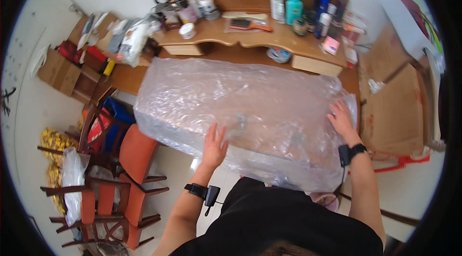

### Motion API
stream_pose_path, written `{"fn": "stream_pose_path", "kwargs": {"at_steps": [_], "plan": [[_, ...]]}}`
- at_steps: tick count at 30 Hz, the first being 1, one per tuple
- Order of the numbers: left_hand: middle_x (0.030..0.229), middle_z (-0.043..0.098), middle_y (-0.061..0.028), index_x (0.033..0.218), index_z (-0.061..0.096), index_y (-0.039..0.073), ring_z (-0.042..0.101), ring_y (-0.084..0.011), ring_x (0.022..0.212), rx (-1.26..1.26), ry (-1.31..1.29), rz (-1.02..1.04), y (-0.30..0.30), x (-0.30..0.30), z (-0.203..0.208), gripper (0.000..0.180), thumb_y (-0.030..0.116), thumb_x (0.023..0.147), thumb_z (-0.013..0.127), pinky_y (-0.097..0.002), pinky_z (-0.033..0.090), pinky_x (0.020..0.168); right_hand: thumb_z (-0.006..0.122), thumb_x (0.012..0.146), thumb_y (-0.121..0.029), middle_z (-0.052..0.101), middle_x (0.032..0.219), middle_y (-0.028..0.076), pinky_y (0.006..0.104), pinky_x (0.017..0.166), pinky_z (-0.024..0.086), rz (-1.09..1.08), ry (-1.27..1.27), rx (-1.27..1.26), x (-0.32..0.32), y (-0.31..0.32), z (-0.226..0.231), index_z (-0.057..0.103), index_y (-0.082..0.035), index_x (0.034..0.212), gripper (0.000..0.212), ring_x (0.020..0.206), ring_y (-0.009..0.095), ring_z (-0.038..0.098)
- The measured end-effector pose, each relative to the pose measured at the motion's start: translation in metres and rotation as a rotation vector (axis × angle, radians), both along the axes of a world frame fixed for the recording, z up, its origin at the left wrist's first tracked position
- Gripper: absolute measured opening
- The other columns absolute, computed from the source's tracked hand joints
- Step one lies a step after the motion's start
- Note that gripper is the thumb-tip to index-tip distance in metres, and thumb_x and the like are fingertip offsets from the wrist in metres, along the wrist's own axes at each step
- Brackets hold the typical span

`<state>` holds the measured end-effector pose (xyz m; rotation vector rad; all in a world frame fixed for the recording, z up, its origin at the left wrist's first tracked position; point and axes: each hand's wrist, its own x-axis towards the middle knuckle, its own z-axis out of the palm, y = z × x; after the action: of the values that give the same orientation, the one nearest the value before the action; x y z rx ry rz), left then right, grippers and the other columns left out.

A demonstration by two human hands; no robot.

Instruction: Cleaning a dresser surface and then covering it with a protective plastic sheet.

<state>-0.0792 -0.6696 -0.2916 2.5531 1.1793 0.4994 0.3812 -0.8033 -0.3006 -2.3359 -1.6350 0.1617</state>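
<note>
A large, long cardboard-coloured box wrapped in clear crinkled plastic (240, 97) lies across in front of me, against the dressing table. My left hand (215, 146) is at its near side, left of the middle, fingers spread and nothing held; whether it presses on the plastic or hovers just over it I cannot tell. Resting at the box's right end, my right hand (341, 117) has its fingers stretched out over the plastic wrap. Black straps with small devices sit on both wrists.
Behind the box stands a wooden dressing table (216, 37) with a mirror, bottles, jars and an orange hairbrush (250, 25). Stacked orange-seated chairs (137, 152) fill the left. At the right leans flattened brown cardboard (392, 111). Boxes and bags (132, 42) crowd the back left.
</note>
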Motion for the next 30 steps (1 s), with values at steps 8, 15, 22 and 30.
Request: {"fn": "stream_pose_path", "kwargs": {"at_steps": [8,15,22,30], "plan": [[0.134,0.031,-0.0221,0.128,0.038,0.007,0.033,-0.0362,0.121,-0.417,-0.958,0.885,0.079,-0.237,-0.094,0.052,0.029,0.085,0.054,-0.0483,0.029,0.098,0.063,0.074,-0.025,0.043,0.125,0.015,0.049,0.101,0.024,0.17,0.014,-0.003,-0.12,-0.004,0.012,0.053,-0.008,0.114,0.045,0.123,0.034,0.03],[0.143,0.012,-0.018,0.14,0.011,0.016,0.02,-0.0341,0.13,-1.22,-1.364,1.33,0.078,-0.244,-0.136,0.085,0.058,0.078,0.051,-0.0609,0.017,0.099,0.064,0.073,-0.032,0.034,0.134,0.014,0.0523,0.102,0.02,0.119,0.031,-0.175,-0.163,0.006,0.009,0.048,-0.014,0.121,0.053,0.127,0.036,0.024],[0.112,0.051,-0.0118,0.119,0.043,0.006,0.048,-0.0265,0.104,-1.081,-1.703,0.89,0.126,-0.292,-0.192,0.042,0.034,0.088,0.048,-0.0443,0.037,0.092,0.062,0.074,-0.035,0.033,0.136,0.012,0.0522,0.102,0.02,0.069,0.04,-0.234,-0.171,0.02,0.021,0.047,-0.017,0.123,0.054,0.128,0.035,0.023],[0.112,0.053,-0.0107,0.112,0.048,0.003,0.05,-0.0262,0.102,-1.073,-1.84,0.746,0.12,-0.286,-0.136,0.03,0.022,0.089,0.046,-0.0427,0.04,0.091,0.063,0.074,-0.032,0.031,0.136,0.013,0.0512,0.102,0.02,0.041,0.061,-0.188,-0.178,0.025,0.014,0.048,-0.017,0.122,0.053,0.128,0.037,0.022]]}}
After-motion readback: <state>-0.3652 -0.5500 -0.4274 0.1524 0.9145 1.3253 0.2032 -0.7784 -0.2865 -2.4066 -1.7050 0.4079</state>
